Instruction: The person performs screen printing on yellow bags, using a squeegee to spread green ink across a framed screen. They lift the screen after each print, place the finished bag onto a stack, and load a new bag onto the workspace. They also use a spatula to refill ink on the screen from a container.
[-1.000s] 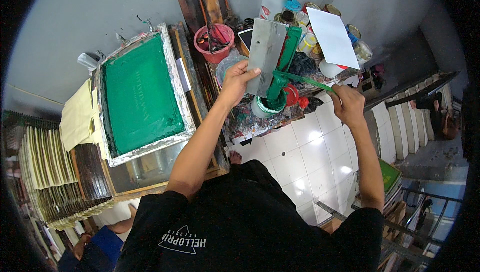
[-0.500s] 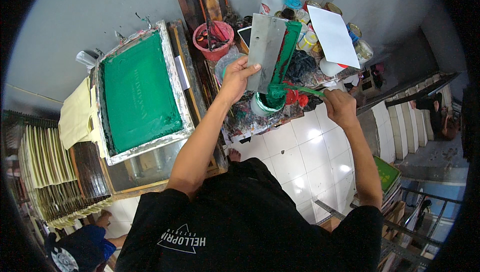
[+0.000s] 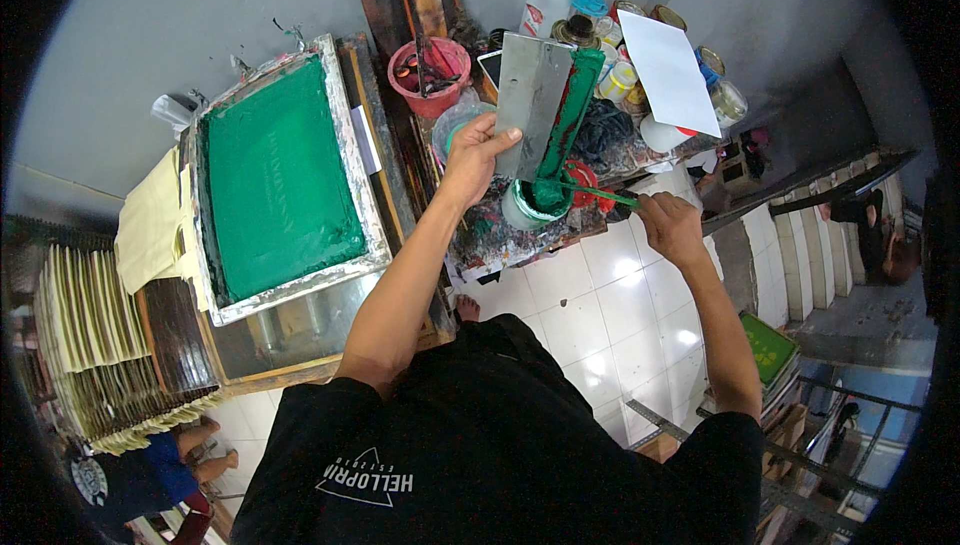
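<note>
My left hand [image 3: 478, 162] is closed round the grey metal holder of a squeegee [image 3: 530, 110], thumb on its face. The squeegee stands tilted, its blade side coated thick with green ink. Below its lower end is a white tub [image 3: 520, 212] of green ink, on the stained table. My right hand [image 3: 672, 227] grips a thin ink-covered stirring stick [image 3: 608, 195]. The stick's far end meets the ink at the squeegee's lower end, over the tub. To the left lies a printing screen [image 3: 285, 180], its mesh covered in green ink inside a whitish frame [image 3: 375, 235].
A pink bucket [image 3: 440, 97] of tools and several ink jars [image 3: 620, 77] crowd the table's back, with a white sheet [image 3: 668, 70] leaning there. Black cloth [image 3: 603, 130] lies beside the squeegee. Yellowish sheets hang on a rack [image 3: 95, 315] at left. Another person [image 3: 130, 480] is lower left.
My right hand has dropped slightly, and the stick now slopes down more toward it. The squeegee stays over the tub, barely shifted. The other person at lower left has changed posture.
</note>
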Demonstrator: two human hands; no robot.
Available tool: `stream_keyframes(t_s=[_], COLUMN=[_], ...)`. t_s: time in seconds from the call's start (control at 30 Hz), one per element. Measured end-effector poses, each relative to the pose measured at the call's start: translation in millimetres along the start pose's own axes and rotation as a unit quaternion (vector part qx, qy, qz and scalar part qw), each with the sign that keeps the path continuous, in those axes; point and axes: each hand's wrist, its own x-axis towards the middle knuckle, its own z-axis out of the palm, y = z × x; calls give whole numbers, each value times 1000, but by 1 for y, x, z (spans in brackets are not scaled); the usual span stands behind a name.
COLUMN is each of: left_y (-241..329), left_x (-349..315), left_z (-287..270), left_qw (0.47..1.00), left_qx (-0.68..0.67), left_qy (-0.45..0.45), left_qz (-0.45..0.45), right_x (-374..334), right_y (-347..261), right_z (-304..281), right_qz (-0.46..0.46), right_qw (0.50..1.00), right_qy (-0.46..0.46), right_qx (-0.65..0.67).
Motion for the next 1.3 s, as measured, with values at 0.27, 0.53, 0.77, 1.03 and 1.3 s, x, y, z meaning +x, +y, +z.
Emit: stream_keyframes(t_s=[0.27, 0.53, 0.77, 1.03, 1.3], left_y=[-4, 27, 93, 266, 356], left_x=[-5, -16, -43, -105, -148], left_z=[1, 9, 7, -73, -168], left_qw=[1000, 994, 990, 882, 873], left_qx=[-23, -48, -23, 361, 294], left_qy=[3, 1, 21, 193, 283], left_qz=[20, 102, 137, 232, 268], right_x=[-5, 7, 23, 43, 23], right_y=[0, -11, -26, -45, -45], right_z=[4, -12, -33, -50, -46], right_qz=[-7, -32, -18, 21, 346], right_qw=[998, 998, 997, 993, 923], right_qy=[-51, -21, -30, -78, -89], right_qx=[-35, -49, -72, -85, 144])
